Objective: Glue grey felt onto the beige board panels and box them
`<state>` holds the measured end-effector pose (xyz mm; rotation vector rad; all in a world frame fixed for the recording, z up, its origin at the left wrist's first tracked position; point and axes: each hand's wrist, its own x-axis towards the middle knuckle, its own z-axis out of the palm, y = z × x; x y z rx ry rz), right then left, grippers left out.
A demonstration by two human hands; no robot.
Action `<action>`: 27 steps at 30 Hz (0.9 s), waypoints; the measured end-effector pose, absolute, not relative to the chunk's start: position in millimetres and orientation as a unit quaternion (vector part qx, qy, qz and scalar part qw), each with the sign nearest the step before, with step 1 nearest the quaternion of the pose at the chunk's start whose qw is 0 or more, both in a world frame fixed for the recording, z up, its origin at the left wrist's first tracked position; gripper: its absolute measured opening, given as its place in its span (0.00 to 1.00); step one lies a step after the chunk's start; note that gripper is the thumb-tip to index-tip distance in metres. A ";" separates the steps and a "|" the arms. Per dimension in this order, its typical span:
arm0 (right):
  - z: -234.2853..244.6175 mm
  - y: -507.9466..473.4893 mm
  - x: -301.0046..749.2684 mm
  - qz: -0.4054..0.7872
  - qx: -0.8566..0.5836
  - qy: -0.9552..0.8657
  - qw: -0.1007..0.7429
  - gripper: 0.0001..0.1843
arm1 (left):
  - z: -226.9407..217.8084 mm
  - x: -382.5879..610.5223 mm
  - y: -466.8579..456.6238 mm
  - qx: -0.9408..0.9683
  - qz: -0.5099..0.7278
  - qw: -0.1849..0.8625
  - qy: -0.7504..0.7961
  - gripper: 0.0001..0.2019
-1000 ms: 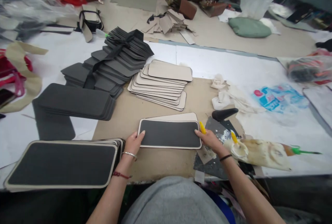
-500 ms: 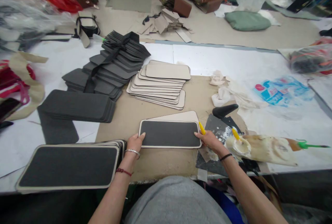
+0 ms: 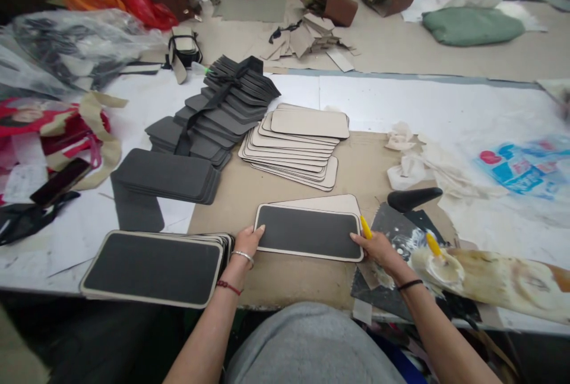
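A rounded beige panel with a black pad on its face point(image 3: 307, 231) lies flat on the brown cardboard mat point(image 3: 243, 194) in front of me. My left hand point(image 3: 249, 240) pinches its left end. My right hand point(image 3: 378, 247) grips its right end, and a yellow tool handle point(image 3: 365, 227) sticks up from those fingers. A bare beige board point(image 3: 329, 201) lies partly under the panel's far edge. At my left, touching my left wrist, sits a stack of similar padded panels point(image 3: 151, 266).
A fanned pile of beige boards point(image 3: 298, 143) and piles of black pads point(image 3: 167, 175) lie beyond. A glue-smeared pot with a yellow-handled brush point(image 3: 439, 262), a black-handled tool point(image 3: 412, 197) and white rags point(image 3: 405, 158) sit at right. A phone point(image 3: 60, 181) lies far left.
My view has swung left, so everything sits further right in the picture. Both hands stay at the ends of the padded panel, which has hardly moved on the mat.
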<state>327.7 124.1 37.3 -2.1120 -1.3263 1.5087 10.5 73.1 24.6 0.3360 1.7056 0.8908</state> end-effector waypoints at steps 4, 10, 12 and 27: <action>46.0 121.6 331.2 0.493 -0.712 -0.484 0.125 0.16 | 35.0 10.1 73.6 0.110 0.375 0.584 0.712 0.13; 78.6 121.0 328.6 0.488 -0.713 -0.480 0.150 0.18 | 67.8 6.1 77.3 0.094 0.426 0.610 0.661 0.10; 88.6 122.3 321.7 0.489 -0.707 -0.485 0.161 0.18 | 81.0 -1.4 75.7 0.094 0.459 0.616 0.633 0.11; 110.8 92.4 129.0 0.581 -0.515 -0.623 0.097 0.22 | 140.6 -175.3 -42.1 0.159 0.558 0.428 0.693 0.20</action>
